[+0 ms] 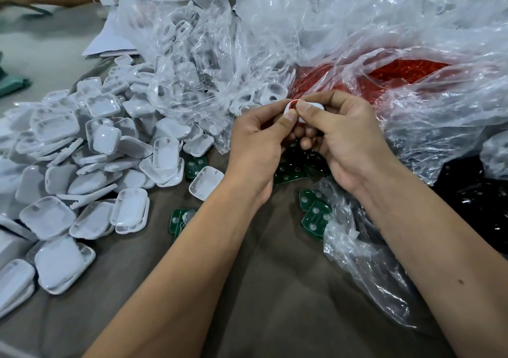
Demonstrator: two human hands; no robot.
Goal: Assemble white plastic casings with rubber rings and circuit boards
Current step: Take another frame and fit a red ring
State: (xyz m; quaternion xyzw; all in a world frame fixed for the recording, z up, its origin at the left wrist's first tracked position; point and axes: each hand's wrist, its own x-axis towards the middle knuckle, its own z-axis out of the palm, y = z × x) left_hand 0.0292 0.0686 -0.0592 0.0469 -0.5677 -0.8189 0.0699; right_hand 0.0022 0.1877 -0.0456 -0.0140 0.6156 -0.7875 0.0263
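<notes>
Both hands meet mid-table, just in front of the clear bags. Left hand (258, 135) and right hand (338, 135) together pinch 1 white casing (313, 106), thumbs pressing a red rubber ring (293, 105) at its left end. Pile of white casings (82, 165) lies to the left. Green circuit boards (313, 214) lie scattered below the hands. Bag of red rings (398, 74) sits behind, upper right.

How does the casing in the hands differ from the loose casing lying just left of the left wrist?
The held casing is up off the table, gripped by both hands, left and right, with a red ring at its end. The loose casing lies flat and untouched, no ring visible. Both are white plastic.
</notes>
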